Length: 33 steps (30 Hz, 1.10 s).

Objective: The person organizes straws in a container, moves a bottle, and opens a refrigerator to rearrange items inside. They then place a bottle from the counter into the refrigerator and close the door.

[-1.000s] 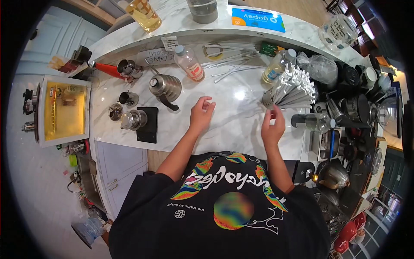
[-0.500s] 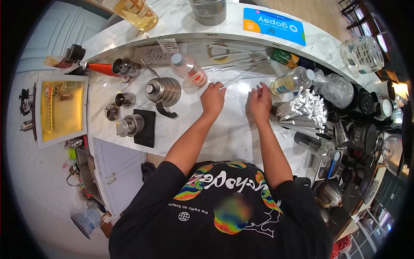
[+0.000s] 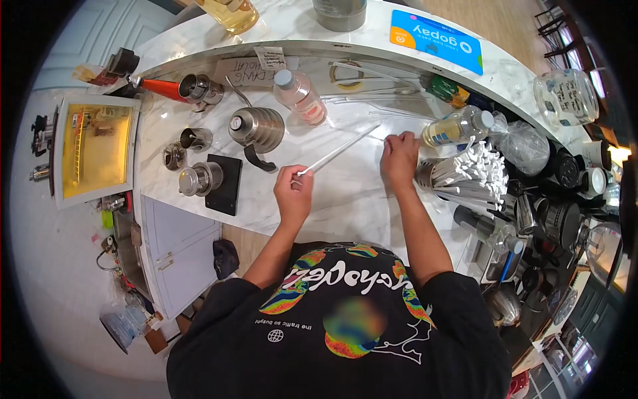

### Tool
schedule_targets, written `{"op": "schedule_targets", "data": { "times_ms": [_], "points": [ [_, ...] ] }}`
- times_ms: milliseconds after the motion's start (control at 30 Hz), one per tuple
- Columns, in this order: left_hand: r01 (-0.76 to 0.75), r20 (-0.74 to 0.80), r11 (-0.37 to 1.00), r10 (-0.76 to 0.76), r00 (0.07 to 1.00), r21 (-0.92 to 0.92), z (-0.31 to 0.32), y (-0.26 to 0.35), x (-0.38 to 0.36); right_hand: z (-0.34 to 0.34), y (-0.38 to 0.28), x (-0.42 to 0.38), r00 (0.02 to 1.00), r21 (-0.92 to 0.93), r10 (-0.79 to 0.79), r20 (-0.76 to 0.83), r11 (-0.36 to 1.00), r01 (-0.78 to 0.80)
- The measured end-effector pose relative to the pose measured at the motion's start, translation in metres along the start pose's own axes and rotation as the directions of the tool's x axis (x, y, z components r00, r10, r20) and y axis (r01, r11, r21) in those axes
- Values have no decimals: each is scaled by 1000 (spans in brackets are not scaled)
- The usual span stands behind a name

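Observation:
My left hand [image 3: 293, 194] is closed around the near end of a white wrapped straw [image 3: 340, 149], which slants up and right above the marble counter. Past the straw's far tip is my right hand [image 3: 401, 159], its fingers curled together; whatever they may hold is hidden. Close beside that hand lies a clear bottle of pale yellow liquid [image 3: 458, 126]. To its right, a dense bundle of white wrapped straws [image 3: 468, 174] leans out of a container. More loose straws [image 3: 392, 100] are strewn at the back of the counter.
A gooseneck kettle [image 3: 256, 130] and a clear bottle with a pinkish label [image 3: 300, 98] stand left of centre. A metal drip filter [image 3: 199, 179] is beside a black scale [image 3: 224, 186]. The raised ledge at the back bears a blue gopay card [image 3: 435, 41].
My left hand has pulled back toward my body and left, bringing the straw with it. The right hand stays near the bottle, its fingers now more curled. The view has shifted slightly.

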State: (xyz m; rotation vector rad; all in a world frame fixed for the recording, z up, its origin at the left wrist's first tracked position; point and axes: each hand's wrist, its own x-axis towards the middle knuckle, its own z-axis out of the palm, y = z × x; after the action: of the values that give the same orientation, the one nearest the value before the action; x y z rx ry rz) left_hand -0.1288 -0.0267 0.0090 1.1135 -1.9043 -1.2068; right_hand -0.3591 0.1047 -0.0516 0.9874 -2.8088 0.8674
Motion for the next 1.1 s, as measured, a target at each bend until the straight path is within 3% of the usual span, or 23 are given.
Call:
{"op": "schedule_targets", "data": {
  "times_ms": [100,200,233,333,433,533,567,667,800,933,1100],
  "points": [
    [-45,-1,982,46,999,-185,-20,13,-5,-10,-8,-40,997,-15,-10,74,1000,12],
    [-278,-83,917,265,961,-287,-31,34,3,-19,-2,-80,998,28,-6,56,1000,5],
    [-281,-91,910,266,960,-306,-37,42,4,-32,-5,-90,996,57,6,91,998,-11],
    [-299,-145,868,262,954,-397,-46,68,3,-69,-10,-113,955,246,145,259,946,-210],
    [-334,-176,864,288,941,-377,-53,88,0,-95,1,-129,916,421,226,332,833,-358],
    [-404,-239,831,334,912,-382,-56,105,1,-146,0,-132,875,431,169,454,818,-382],
    [-415,-269,821,329,905,-392,-58,112,2,-152,10,-137,905,366,97,414,893,-263],
    [-465,-332,772,344,879,-432,-64,128,6,-198,7,-135,914,389,155,376,869,-307],
    [-553,-348,736,438,829,-390,-65,147,7,-240,14,-129,950,701,248,192,642,-310],
    [-572,-320,727,477,819,-380,-56,157,2,-243,26,-107,913,729,373,-166,669,-141],
    [-538,-219,760,491,843,-365,-37,165,-19,-215,23,-90,871,608,320,-372,793,-32]
  ]
}}
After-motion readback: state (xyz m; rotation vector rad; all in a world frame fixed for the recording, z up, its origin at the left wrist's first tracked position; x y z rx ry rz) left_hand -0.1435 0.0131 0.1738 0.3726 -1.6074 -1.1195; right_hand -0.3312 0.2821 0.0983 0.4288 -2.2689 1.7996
